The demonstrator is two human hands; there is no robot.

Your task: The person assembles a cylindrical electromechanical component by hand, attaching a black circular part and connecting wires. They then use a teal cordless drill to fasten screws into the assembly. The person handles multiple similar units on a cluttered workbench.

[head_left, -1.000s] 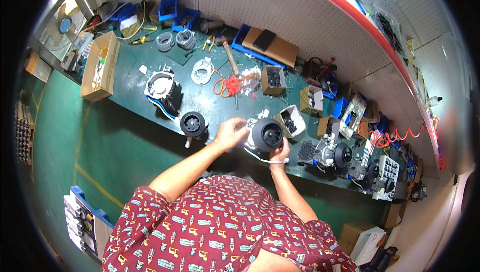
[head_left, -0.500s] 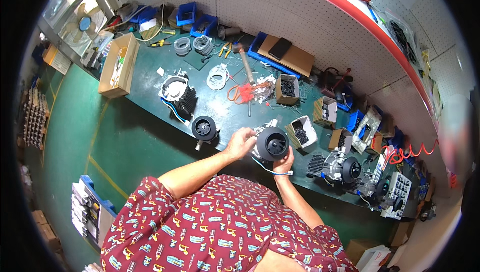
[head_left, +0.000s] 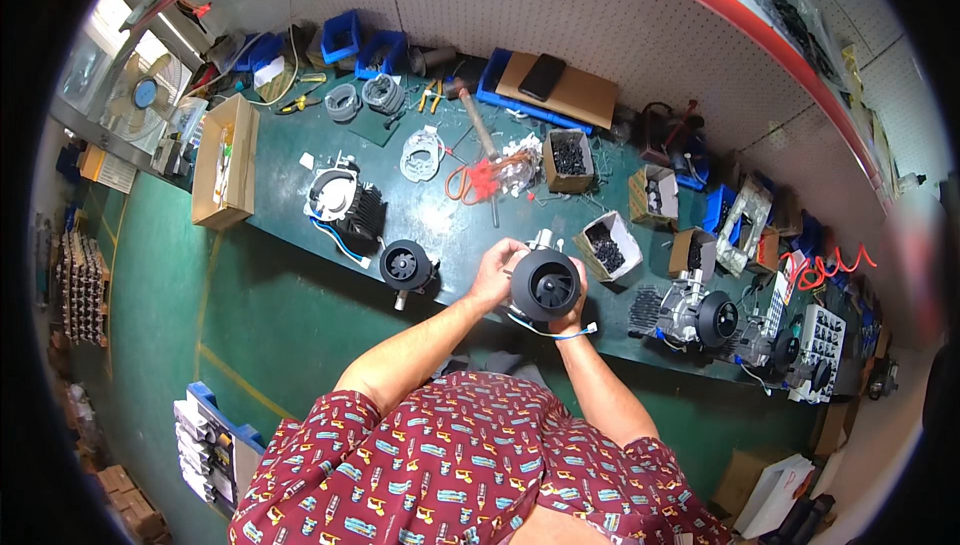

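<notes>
Between my hands, over the front edge of the bench, is a blower unit (head_left: 545,285) with a round black fan housing and a metal body. A bundle of thin wires (head_left: 560,333) with a white connector hangs below it. My left hand (head_left: 497,273) grips the unit's left side. My right hand (head_left: 574,305) holds it from the right and below, its fingers partly hidden behind the housing. To the left, a smaller black fan part (head_left: 405,263) stands at the bench edge. Beyond that sits a finned metal housing (head_left: 345,203) with blue and white wires.
Open boxes of small black parts (head_left: 610,247) stand right of my hands. A hammer (head_left: 472,120) and an orange-handled tool (head_left: 470,185) lie farther back. More assembled blower units (head_left: 690,313) line the right side. A long cardboard box (head_left: 225,160) stands at the left end.
The view has shifted slightly. My left hand has closed in on the unit's left side, and the blower faces a little more toward me. Both hands stay at the unit.
</notes>
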